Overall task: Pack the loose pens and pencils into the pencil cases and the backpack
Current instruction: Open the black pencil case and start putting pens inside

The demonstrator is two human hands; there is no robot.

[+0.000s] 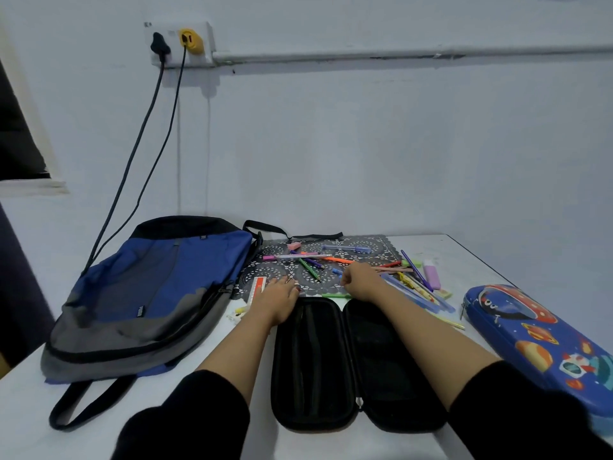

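Observation:
A black pencil case (355,360) lies open and flat in front of me, with both halves dark inside. To its right lies a blue space-print pencil case (537,340), zipped shut. A blue and grey backpack (149,293) lies flat on the left. Several loose pens and pencils (311,257) are scattered on a black lace mat (374,245) beyond the black case. My left hand (277,298) rests flat at the case's far left corner, fingers stretched onto the mat. My right hand (360,282) is curled at the mat's near edge, its fingertips pinching a blue pen (337,270).
An orange ruler (257,288) lies left of my left hand. A green pen (335,296) lies along the black case's far edge. More pens, a purple highlighter (433,273) and erasers lie on the right. Two cables (139,161) hang from a wall socket behind the backpack.

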